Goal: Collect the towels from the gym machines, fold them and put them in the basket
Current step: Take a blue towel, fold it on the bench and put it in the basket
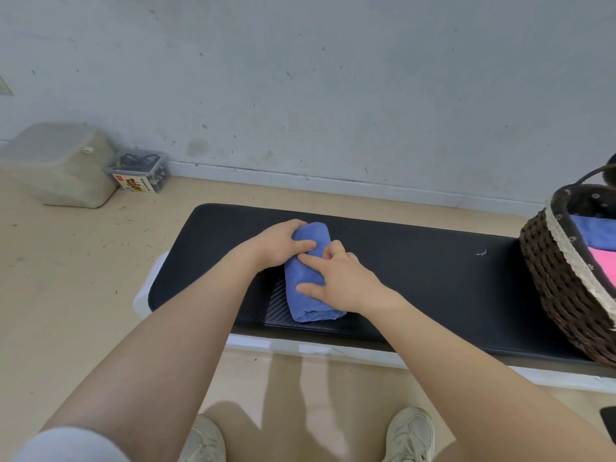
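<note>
Both hands hold the rolled blue towel [308, 278] on the black worktop [416, 271], the right hand [343, 278] gripping its near part and the left hand [283, 243] curled round its far end, while the wicker basket [560, 278] at the right edge holds folded blue and pink towels.

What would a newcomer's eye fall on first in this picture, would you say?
Probably the blue towel, rolled into a bundle at the middle of the black padded bench, with the left hand gripping its far end and the right hand pressing on its near part. Next, the dark wicker basket on the bench's right end, already holding blue and pink cloth.
</note>
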